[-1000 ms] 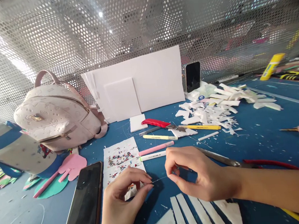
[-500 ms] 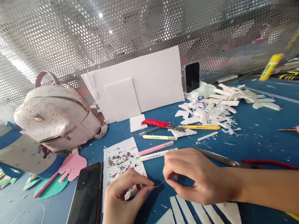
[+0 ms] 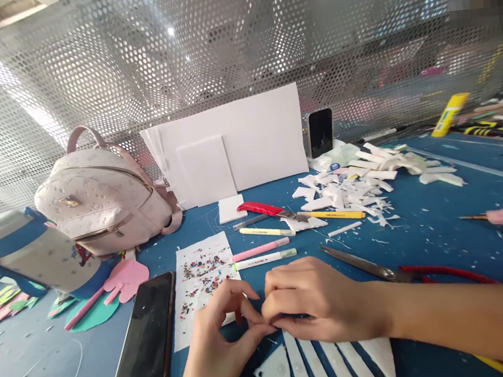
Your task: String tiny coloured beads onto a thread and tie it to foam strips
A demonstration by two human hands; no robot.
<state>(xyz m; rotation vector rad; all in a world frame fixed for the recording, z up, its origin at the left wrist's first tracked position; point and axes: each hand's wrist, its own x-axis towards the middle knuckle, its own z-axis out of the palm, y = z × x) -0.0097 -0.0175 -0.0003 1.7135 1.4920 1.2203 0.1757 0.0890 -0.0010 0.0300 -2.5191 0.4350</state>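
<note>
White strips (image 3: 321, 362) are already cut. A handful of wedges and slivers lie on the table (image 3: 437, 224) right under the grip, so the cutting side looks mostly done to me. The big scrap pile (image 3: 349, 191) well beyond the grip backs that up.

What's left seems to be the fiddly bit. The left hand (image 3: 219, 342) and right hand (image 3: 318, 300) are both pinched shut, meeting tip to tip just over the strips' far ends. Whatever sits in that pinch is hidden or too small, so I can't tell what it is or which way it points.

The strips themselves run long-ways from the grip back toward the person, fanned out a little. Just left of the grip is a white sheet (image 3: 200, 273) dotted with tiny coloured specks, with a phone (image 3: 144, 341) beyond that. Red-handled scissors (image 3: 375, 267) lie off to the grip's right, nobody touching them.
</note>
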